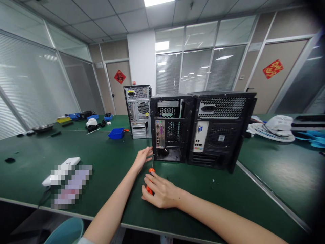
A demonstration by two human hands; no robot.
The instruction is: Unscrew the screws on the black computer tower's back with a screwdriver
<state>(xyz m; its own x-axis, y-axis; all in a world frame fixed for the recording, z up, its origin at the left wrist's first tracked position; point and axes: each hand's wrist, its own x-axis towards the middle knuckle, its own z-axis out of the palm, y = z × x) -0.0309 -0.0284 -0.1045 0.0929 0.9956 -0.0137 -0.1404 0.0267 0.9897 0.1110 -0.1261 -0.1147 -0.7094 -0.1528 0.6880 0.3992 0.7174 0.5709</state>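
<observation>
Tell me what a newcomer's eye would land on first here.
Three computer cases in a row on the green table, backs facing the camera, dominate the middle. Below, the right hand holds an orange-handled screwdriver near the lower left corner of the middle case, beside the left hand. Behind, red diamond signs brighten both doors.

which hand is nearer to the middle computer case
Left: the left hand is at the lower left edge of the middle computer case; the right hand is farther off in front, holding an orange screwdriver.
</observation>
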